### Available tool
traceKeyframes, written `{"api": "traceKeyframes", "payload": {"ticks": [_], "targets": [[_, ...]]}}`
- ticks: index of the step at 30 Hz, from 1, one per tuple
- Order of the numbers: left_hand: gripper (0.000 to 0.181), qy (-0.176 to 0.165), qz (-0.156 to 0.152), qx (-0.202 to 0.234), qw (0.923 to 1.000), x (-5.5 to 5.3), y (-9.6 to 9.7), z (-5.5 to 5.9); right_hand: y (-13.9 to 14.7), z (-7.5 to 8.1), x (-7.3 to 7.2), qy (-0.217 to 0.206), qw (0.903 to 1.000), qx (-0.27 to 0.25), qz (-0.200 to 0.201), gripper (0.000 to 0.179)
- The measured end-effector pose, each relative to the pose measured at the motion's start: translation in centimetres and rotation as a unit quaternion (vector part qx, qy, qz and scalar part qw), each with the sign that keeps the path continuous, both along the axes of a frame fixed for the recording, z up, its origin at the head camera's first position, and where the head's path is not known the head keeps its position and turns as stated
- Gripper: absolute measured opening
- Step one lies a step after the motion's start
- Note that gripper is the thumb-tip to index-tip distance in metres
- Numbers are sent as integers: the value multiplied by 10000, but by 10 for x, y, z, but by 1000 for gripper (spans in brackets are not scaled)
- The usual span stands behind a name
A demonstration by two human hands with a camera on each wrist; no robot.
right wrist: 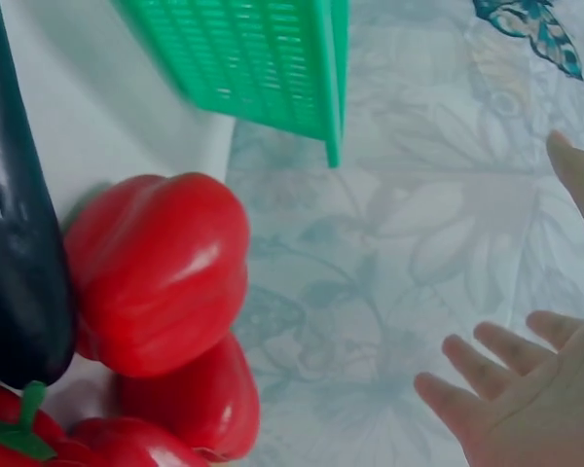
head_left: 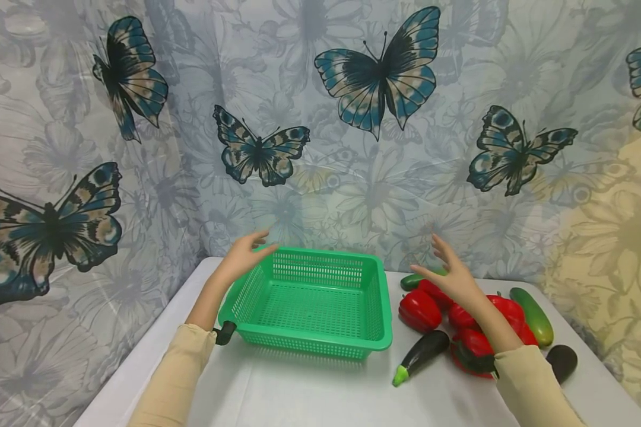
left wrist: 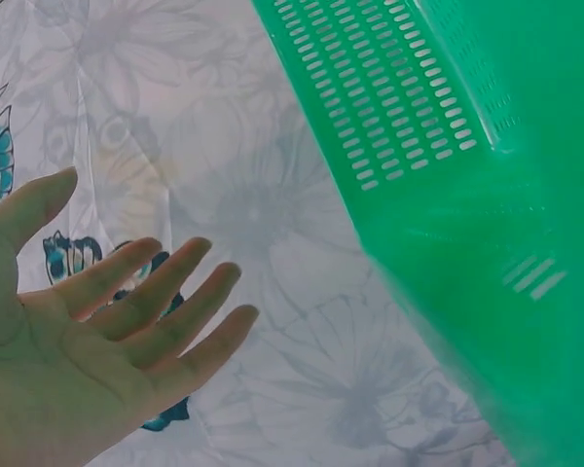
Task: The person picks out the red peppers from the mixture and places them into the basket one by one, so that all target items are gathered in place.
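Note:
My left hand (head_left: 246, 256) is raised by the back left corner of a green plastic basket (head_left: 310, 335); its fingers are spread and hold nothing. In the left wrist view the palm of that hand (left wrist: 107, 336) lies apart from the basket wall (left wrist: 389, 107). Fingers extended and holding nothing, my right hand (head_left: 456, 280) hovers over a pile of red bell peppers (head_left: 419, 311). The right wrist view shows this hand (right wrist: 535, 399) away from a red bell pepper (right wrist: 161, 277) and a dark eggplant (right wrist: 19, 224). My right forearm hides part of the pile.
An eggplant (head_left: 426, 351) with a green stem lies right of the basket on the white table (head_left: 278, 391). Farther right are a long green cucumber (head_left: 533, 317) and another eggplant (head_left: 562, 363). A smaller green vegetable (head_left: 410, 281) lies behind the peppers. Butterfly-print cloth (head_left: 352, 196) hangs behind.

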State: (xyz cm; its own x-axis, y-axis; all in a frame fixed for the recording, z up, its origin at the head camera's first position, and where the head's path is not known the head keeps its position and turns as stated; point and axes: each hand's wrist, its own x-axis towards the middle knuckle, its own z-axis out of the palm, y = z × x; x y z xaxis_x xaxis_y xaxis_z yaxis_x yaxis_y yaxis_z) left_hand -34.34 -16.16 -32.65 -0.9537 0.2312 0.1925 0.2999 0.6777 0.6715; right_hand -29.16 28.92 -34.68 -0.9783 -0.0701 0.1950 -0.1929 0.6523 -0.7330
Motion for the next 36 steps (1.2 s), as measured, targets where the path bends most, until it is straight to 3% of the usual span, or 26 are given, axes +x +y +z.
{"api": "traceKeyframes", "payload": {"ticks": [12,21,28,36], "targets": [[53,30,185,137,9997,9,-23,-14,12,-9,21,163,9993,-323,-62,99],[55,-486,364,524,9968,14,-44,-29,27,-14,35,183,9991,-301,-238,95],[51,-777,423,986,9912,19,-56,-40,41,-17,46,233,9976,-325,-573,91],[50,-858,547,1381,9852,21,-65,-48,59,-23,54,219,9934,-266,-1097,90]]}}
